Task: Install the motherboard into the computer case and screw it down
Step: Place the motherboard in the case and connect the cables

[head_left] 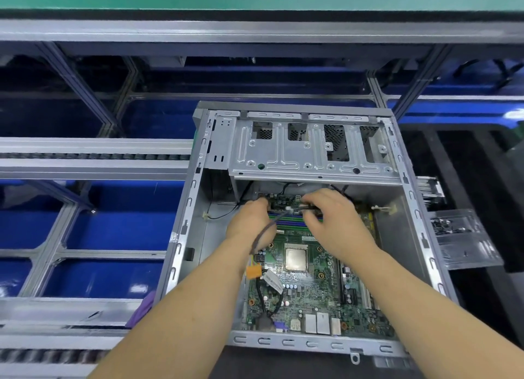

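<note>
The green motherboard (309, 290) lies flat inside the open computer case (397, 237). At the board's far edge, the left hand (251, 222) and right hand (334, 220) both pinch a grey cable (266, 231). The case sits on a dark bench (467, 307), beside aluminium conveyor rails (93, 157) over blue bins.

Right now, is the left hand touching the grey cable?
Touching. The head view shows the left hand with its fingers closed round the grey cable, which runs from that grip toward the right hand.

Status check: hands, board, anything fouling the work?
Both hands, left and right, grip a grey cable over the far end. Motherboard seated in case. Loose orange connector over board.
</note>
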Demonstrator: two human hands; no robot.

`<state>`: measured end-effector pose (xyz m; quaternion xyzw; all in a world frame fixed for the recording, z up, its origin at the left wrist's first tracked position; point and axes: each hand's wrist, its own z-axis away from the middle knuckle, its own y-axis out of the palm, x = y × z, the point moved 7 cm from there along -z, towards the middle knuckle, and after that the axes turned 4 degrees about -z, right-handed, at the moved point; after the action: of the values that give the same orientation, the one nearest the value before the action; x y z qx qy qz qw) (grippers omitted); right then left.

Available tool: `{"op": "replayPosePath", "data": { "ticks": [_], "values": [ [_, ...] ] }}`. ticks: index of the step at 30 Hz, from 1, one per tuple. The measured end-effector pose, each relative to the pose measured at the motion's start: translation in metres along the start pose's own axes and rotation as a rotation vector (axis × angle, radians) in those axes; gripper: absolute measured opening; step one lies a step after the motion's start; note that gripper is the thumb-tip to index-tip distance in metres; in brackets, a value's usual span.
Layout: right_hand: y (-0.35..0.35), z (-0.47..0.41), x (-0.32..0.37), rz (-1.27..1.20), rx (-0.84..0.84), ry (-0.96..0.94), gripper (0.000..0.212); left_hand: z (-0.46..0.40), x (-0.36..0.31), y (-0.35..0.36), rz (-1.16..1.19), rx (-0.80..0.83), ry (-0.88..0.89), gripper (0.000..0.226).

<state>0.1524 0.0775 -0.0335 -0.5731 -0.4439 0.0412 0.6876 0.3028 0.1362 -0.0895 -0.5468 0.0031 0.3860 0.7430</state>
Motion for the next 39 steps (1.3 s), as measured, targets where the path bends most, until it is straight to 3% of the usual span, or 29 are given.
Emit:
{"op": "replayPosePath", "data": {
  "ticks": [4, 6, 8, 18, 26, 31, 39],
  "values": [
    [0.030, -0.003, -0.024, 0.366, 0.348, 0.083, 0.050, 0.001, 0.001, 0.002, 0.014, -0.002, 0.039, 0.039],
    [0.037, -0.003, -0.026, 0.414, 0.422, 0.080, 0.058, 0.000, 0.002, 0.002, 0.022, -0.012, 0.043, 0.041],
    [0.040, -0.005, -0.029, 0.430, 0.422, 0.094, 0.060, 0.000, 0.002, 0.002, 0.028, -0.016, 0.044, 0.041],
    [0.033, -0.016, -0.036, 0.381, 0.315, 0.124, 0.023, -0.001, 0.003, 0.000, 0.064, -0.034, 0.027, 0.041],
    [0.033, -0.016, -0.037, 0.426, 0.313, 0.210, 0.048, 0.000, 0.002, 0.003, 0.057, -0.010, 0.018, 0.043],
    [0.029, -0.017, -0.032, 0.436, 0.308, 0.159, 0.035, 0.002, -0.001, 0.000, 0.058, -0.035, 0.042, 0.038],
    [0.039, -0.015, -0.042, 0.366, 0.352, 0.118, 0.032, 0.002, 0.002, -0.001, 0.061, -0.034, 0.023, 0.032]
  ]
}}
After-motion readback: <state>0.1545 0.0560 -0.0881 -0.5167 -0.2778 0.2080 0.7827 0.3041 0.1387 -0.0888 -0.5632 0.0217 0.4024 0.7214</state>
